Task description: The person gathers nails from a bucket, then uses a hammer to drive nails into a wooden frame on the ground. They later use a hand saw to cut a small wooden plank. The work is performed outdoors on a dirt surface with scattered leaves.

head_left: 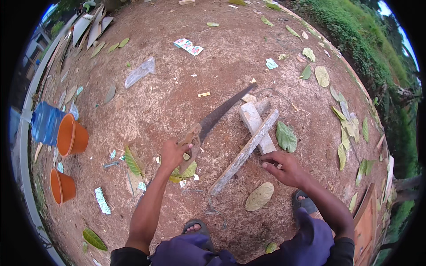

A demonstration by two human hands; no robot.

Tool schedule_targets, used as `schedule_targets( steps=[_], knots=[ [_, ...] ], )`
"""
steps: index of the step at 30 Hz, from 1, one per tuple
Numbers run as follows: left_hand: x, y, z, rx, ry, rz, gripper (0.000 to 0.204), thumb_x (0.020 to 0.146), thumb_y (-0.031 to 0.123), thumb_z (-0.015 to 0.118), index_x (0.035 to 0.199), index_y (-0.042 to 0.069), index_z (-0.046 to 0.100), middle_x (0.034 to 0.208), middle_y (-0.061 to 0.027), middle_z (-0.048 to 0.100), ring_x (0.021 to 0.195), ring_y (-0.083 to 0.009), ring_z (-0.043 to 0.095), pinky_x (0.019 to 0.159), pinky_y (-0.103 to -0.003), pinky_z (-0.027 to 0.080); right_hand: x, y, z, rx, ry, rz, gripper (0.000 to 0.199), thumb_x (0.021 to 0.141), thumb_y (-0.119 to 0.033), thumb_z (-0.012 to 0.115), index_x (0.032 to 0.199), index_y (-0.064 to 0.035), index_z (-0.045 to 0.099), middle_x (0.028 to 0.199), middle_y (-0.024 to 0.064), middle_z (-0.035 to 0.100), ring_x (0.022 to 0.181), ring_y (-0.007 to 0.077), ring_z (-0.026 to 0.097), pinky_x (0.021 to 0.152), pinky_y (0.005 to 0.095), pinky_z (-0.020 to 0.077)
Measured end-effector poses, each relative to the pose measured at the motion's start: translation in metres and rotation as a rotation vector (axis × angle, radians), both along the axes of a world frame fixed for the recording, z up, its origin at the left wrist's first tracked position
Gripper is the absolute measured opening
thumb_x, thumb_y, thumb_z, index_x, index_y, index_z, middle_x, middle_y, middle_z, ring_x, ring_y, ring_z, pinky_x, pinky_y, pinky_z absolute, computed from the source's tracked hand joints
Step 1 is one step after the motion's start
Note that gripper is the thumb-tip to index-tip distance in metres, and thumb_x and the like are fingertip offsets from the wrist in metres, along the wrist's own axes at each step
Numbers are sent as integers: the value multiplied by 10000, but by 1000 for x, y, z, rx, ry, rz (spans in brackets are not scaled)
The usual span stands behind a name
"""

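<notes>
My left hand (173,153) grips the wooden handle of a hand saw (222,113), whose dark blade points up and to the right, its tip near the wood. A long thin wooden strip (239,157) lies slanted across a short pale wooden block (253,122) on the bare dirt. My right hand (284,167) hovers just right of the strip's middle, fingers curled around something small that I cannot make out. I am crouched, with sandalled feet (197,228) showing at the bottom.
Two orange plastic pots (71,137) (62,186) and a blue water bottle (44,122) lie at the left. Fallen leaves, paper scraps and a clear plastic bag (140,72) litter the dirt. Grass borders the right; an orange-brown wooden box (366,226) stands at lower right.
</notes>
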State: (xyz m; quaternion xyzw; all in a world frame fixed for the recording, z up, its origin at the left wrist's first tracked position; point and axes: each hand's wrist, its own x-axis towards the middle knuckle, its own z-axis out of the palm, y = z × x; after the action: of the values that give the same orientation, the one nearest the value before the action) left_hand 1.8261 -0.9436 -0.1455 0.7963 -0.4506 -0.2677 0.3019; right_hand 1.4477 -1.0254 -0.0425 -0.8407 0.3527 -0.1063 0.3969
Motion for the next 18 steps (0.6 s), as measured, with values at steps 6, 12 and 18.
schedule_targets(
  steps=[6,12,18],
  knots=[
    [-108,-4,72,-228,570,-161,362,1023,321,615,1061,-38,638,857,-85,656,769,-108,577,680,-329,473,10,93,56,-523,161,58,597,869,-218,742,1392,-48,508,1359,165,561,1200,337,595,969,427,522],
    [-259,16,148,-387,921,-462,386,1065,333,514,1143,-45,503,1035,-229,553,973,-344,585,840,-427,448,-26,124,91,-645,291,-261,722,797,-173,760,1412,16,433,1354,197,550,1208,393,567,995,449,490],
    [-299,48,131,-654,421,-974,480,1031,328,549,1319,-51,481,1251,-261,568,1146,-395,586,962,-503,446,-76,142,61,-78,-599,-1087,574,848,65,534,1410,4,434,1106,107,598,938,176,623,816,334,533]
  ],
)
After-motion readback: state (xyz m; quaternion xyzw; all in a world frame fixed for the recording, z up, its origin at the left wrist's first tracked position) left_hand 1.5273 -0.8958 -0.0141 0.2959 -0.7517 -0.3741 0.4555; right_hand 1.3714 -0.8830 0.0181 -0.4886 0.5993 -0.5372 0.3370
